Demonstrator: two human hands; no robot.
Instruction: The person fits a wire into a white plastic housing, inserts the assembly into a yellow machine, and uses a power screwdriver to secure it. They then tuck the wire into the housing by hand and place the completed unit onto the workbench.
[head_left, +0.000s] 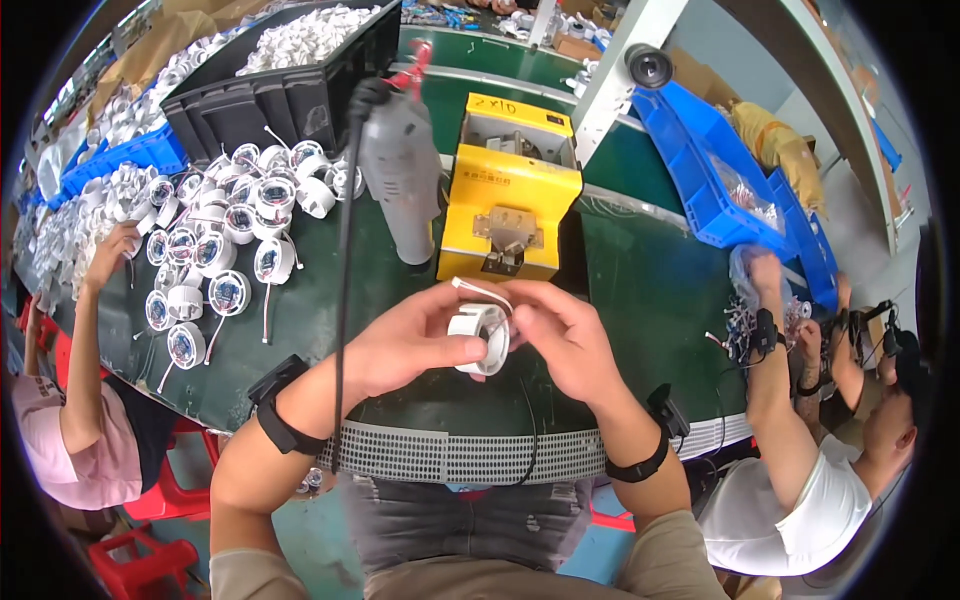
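My left hand point(430, 335) is closed around a white round plastic housing point(466, 325), its thumb across the near side and its fingers behind. From the housing's open face a short white cable point(482, 290) curves up and back to the left, ending in a small connector. My right hand point(560, 335) pinches at the right edge of the housing, where the cable passes between thumb and fingers. Its exact grip is partly hidden. Both hands are above the green table point(640, 330), in front of a yellow machine point(508, 200) with a metal fixture.
Left of my hands lie several white round units point(229, 292) with circuit boards and cables. A grey power tool point(398, 170) hangs beside the yellow machine. A black crate point(270, 110) of white parts stands behind; blue bins point(715, 190) are at right. Co-workers reach in from both sides.
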